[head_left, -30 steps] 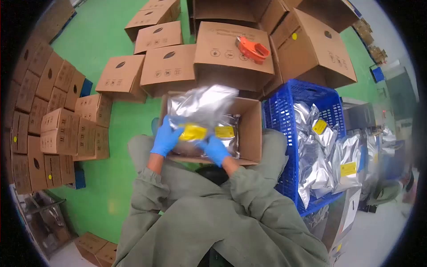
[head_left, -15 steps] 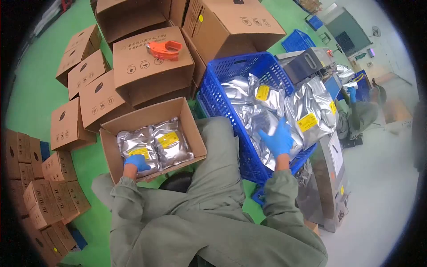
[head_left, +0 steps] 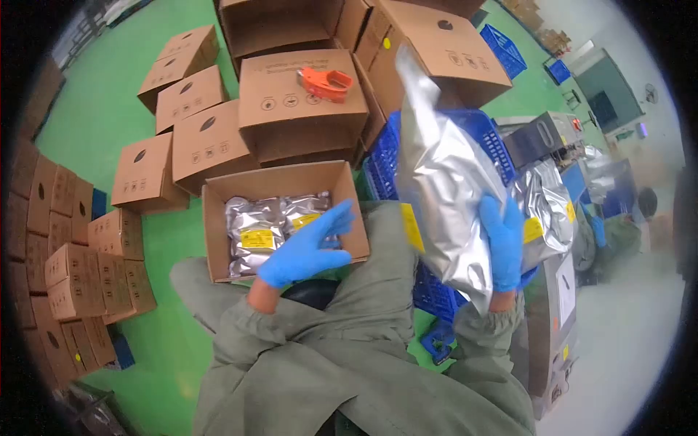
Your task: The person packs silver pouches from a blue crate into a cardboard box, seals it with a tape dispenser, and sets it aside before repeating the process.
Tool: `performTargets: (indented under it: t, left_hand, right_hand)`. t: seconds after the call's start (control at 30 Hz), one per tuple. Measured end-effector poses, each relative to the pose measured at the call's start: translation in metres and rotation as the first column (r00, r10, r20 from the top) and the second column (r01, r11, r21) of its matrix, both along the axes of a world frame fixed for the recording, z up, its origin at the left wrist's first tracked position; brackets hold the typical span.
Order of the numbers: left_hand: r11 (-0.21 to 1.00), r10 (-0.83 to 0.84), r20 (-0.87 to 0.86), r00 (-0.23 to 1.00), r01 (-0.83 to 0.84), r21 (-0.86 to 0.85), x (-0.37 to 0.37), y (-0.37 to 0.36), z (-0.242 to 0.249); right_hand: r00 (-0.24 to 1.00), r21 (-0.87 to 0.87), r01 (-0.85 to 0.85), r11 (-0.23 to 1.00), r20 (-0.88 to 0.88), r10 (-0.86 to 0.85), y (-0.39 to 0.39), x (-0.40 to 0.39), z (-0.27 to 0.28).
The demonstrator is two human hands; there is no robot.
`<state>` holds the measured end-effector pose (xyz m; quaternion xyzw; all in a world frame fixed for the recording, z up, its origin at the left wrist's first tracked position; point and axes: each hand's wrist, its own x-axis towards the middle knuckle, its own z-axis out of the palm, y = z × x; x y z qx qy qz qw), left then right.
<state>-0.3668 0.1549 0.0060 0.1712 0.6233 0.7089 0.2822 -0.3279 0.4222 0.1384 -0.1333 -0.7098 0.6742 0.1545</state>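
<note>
My right hand (head_left: 503, 243), in a blue glove, grips a large silver foil pouch (head_left: 449, 192) by its right side, raised over the blue plastic crate (head_left: 379, 163). A yellow label shows at the pouch's left edge. My left hand (head_left: 305, 251), also gloved, is open with fingers stretched, in the air over the front right of an open carton (head_left: 215, 225). Inside that carton, one silver pouch (head_left: 252, 219) lies beside a second pouch (head_left: 297, 206), which my left hand partly covers. Another foil pouch (head_left: 545, 192) rests at the crate's right side.
An orange tape dispenser (head_left: 327, 84) lies on a carton (head_left: 302, 123) straight ahead. More cartons (head_left: 214, 145) stand at the left, with stacked boxes (head_left: 76, 280) farther left. A metal machine (head_left: 542, 138) stands beyond the crate. A person's gloved hand (head_left: 598, 230) shows at far right.
My right hand has lifted a foil pouch out of the crate. My left hand has let go of the pouch in the carton and risen to the right. The view has shifted.
</note>
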Motion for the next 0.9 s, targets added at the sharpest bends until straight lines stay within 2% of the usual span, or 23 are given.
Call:
performTargets:
  t: [0.03, 0.07, 0.1, 0.13, 0.17, 0.23, 0.27, 0.33, 0.37, 0.43, 0.5, 0.53, 0.57, 0.6, 0.63, 0.67, 0.7, 0.73, 0.77, 0.8, 0.83, 0.87, 0.9]
  left_hand:
    - [0.979, 0.067, -0.040, 0.997, -0.058, 0.196, -0.005, 0.008, 0.007]
    - [0.966, 0.147, -0.034, 0.989, -0.136, 0.222, -0.012, 0.012, 0.003]
    - [0.946, 0.227, -0.028, 0.973, -0.214, 0.244, -0.017, 0.011, -0.005]
    - [0.881, 0.308, 0.291, 0.906, -0.387, 0.273, -0.009, 0.001, -0.008]
    - [0.873, 0.334, 0.287, 0.898, -0.409, 0.266, -0.008, -0.010, -0.011]
    - [0.794, 0.359, 0.412, 0.838, -0.506, 0.338, -0.013, -0.030, -0.022]
    - [0.825, 0.400, 0.441, 0.803, -0.525, 0.208, -0.013, -0.037, -0.033]
    - [0.781, 0.512, 0.385, 0.768, -0.603, 0.162, -0.007, -0.041, -0.048]
    - [0.743, 0.595, 0.310, 0.742, -0.655, 0.141, -0.009, -0.043, -0.053]
    - [0.768, 0.590, 0.218, 0.777, -0.624, 0.143, -0.012, -0.053, -0.036]
    - [0.758, 0.646, 0.017, 0.763, -0.645, 0.099, -0.009, -0.060, -0.021]
    - [0.680, 0.716, 0.014, 0.698, -0.701, 0.213, -0.008, -0.052, -0.015]
    - [0.682, 0.714, 0.019, 0.700, -0.701, 0.207, -0.012, -0.055, -0.019]
    - [0.753, 0.656, -0.217, 0.723, -0.647, 0.121, -0.021, -0.059, -0.027]
    - [0.802, 0.544, -0.435, 0.717, -0.597, 0.019, -0.027, -0.060, -0.037]
    - [0.745, 0.649, -0.350, 0.675, -0.658, 0.110, -0.027, -0.050, -0.062]
    - [0.721, 0.572, -0.345, 0.745, -0.656, -0.222, -0.024, -0.050, -0.083]
    - [0.618, 0.498, -0.313, 0.809, -0.584, -0.526, -0.022, -0.054, -0.105]
    - [0.591, 0.302, -0.214, 0.929, -0.358, -0.723, -0.014, -0.059, -0.142]
    - [0.492, 0.101, -0.066, 0.993, -0.108, -0.864, -0.005, -0.063, -0.169]
    - [0.404, -0.060, 0.034, 0.998, 0.055, -0.913, 0.002, -0.063, -0.169]
    - [0.286, -0.213, 0.144, 0.966, 0.203, -0.936, 0.000, -0.059, -0.167]
    - [0.293, -0.252, 0.136, 0.958, 0.210, -0.933, -0.012, -0.059, -0.170]
  right_hand:
    - [0.951, 0.270, -0.280, 0.921, 0.209, 0.228, 0.027, -0.016, -0.028]
    - [0.908, 0.003, -0.419, 0.908, -0.026, 0.419, 0.022, -0.021, -0.069]
    - [0.806, -0.228, -0.580, 0.782, -0.298, 0.511, 0.006, -0.024, -0.097]
    - [0.851, -0.351, -0.510, 0.785, -0.074, 0.520, -0.017, -0.038, -0.101]
    - [0.835, -0.449, -0.414, 0.792, 0.159, 0.527, -0.038, -0.050, -0.104]
    - [0.754, -0.672, -0.430, 0.602, 0.099, 0.650, -0.057, -0.062, -0.149]
    - [0.739, -0.680, -0.436, 0.590, 0.103, 0.665, -0.075, -0.060, -0.157]
    - [0.558, -0.237, -0.753, 0.614, 0.264, 0.787, -0.115, -0.053, -0.170]
    - [0.557, -0.249, -0.750, 0.613, 0.263, 0.788, -0.126, -0.051, -0.173]
    - [0.700, -0.396, -0.635, 0.663, 0.068, 0.711, -0.138, -0.050, -0.164]
    - [0.832, -0.210, -0.535, 0.818, 0.036, 0.553, -0.141, -0.047, -0.130]
    - [0.854, -0.205, -0.512, 0.834, -0.012, 0.521, -0.141, -0.051, -0.134]
    - [0.872, -0.199, -0.487, 0.850, -0.059, 0.486, -0.141, -0.054, -0.139]
    - [0.875, -0.201, -0.482, 0.853, -0.055, 0.482, -0.140, -0.058, -0.152]
    - [0.895, 0.019, -0.442, 0.897, -0.064, 0.442, -0.137, -0.062, -0.174]
    - [0.911, 0.237, -0.376, 0.896, -0.080, 0.404, -0.134, -0.064, -0.197]
    - [0.914, 0.239, -0.373, 0.897, -0.073, 0.400, -0.131, -0.057, -0.219]
    - [0.881, 0.381, -0.472, 0.795, 0.193, 0.431, -0.129, -0.046, -0.241]
    - [0.808, 0.476, -0.579, 0.662, 0.445, 0.386, -0.124, -0.037, -0.258]
    - [0.619, 0.554, -0.780, 0.290, 0.618, 0.485, -0.115, -0.029, -0.274]
    - [0.400, 0.502, -0.856, -0.123, 0.794, 0.458, -0.106, -0.020, -0.282]
    - [0.418, 0.503, -0.858, -0.099, 0.799, 0.433, -0.100, -0.013, -0.266]
    - [0.667, 0.623, -0.729, 0.283, 0.555, 0.498, -0.098, -0.006, -0.230]
